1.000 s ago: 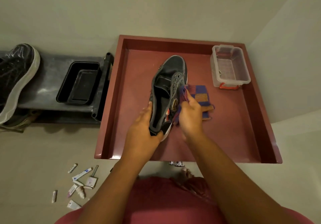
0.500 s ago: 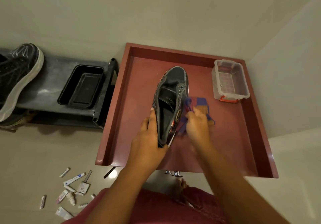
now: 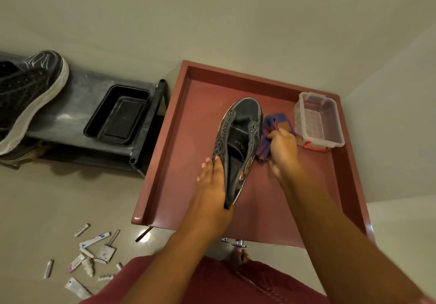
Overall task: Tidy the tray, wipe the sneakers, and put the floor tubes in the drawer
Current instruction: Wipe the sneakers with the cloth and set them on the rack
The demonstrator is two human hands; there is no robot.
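Left hand [image 3: 213, 185] grips sneaker [image 3: 238, 145] heel, steadying it on edge; right hand [image 3: 282, 148] fingers pinch cloth [image 3: 271, 124] against side, wiping.

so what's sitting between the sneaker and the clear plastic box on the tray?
In the head view, the purple-and-orange cloth, gripped by the right hand, lies between the sneaker and the clear box, beside the shoe's right flank.

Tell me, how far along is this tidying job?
Midway, it seems. In hand: the left hand holds a dark sneaker over the red tray while the right hand grips a purple cloth beside it. Left: the tubes are scattered on the floor; a second sneaker sits on the shelf.
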